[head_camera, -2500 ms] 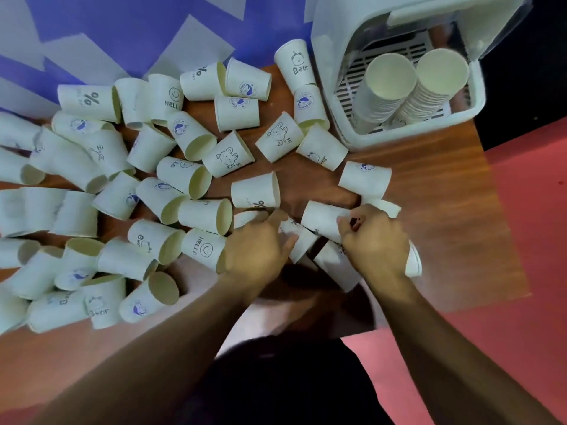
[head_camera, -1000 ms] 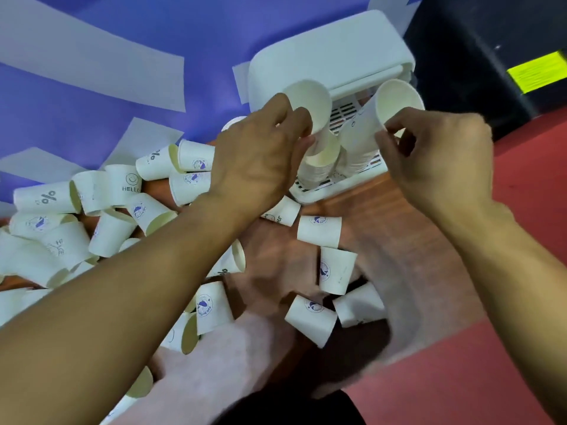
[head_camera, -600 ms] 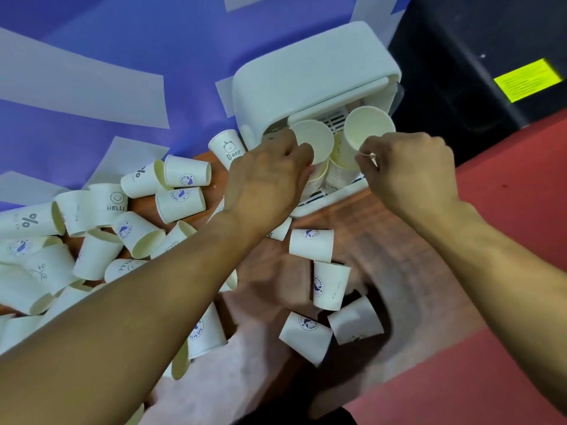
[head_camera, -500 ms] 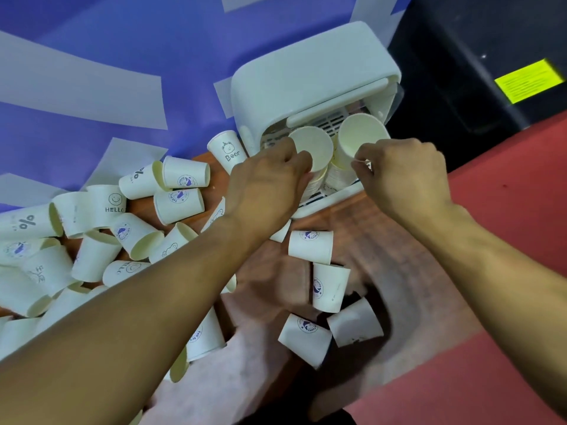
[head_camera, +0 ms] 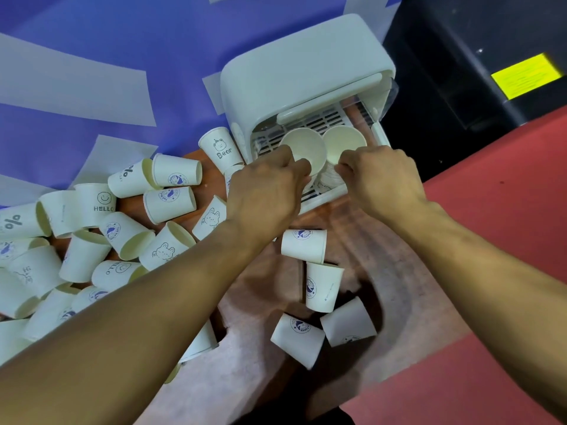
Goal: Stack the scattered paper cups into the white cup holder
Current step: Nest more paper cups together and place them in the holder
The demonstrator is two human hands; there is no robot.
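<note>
While left hand [head_camera: 267, 194] and right hand [head_camera: 380, 182] pinch their rims, stacked cups [head_camera: 303, 148] lean mouth-up.

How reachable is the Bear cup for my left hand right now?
Likely yes: the Bear cup sits just beside the left hand, nothing between them, once that hand releases the stacked cup it grips.

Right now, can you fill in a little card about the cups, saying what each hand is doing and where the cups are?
Holder: white cup holder, front open, at the table's far end
Inside: left stack and right stack, mouths up
Left hand: grips the left stack's top cup
Right hand: pinches the right stack's rim
Loose cups: many lying on the table, mostly to the left
Beside holder: Bear cup
</note>
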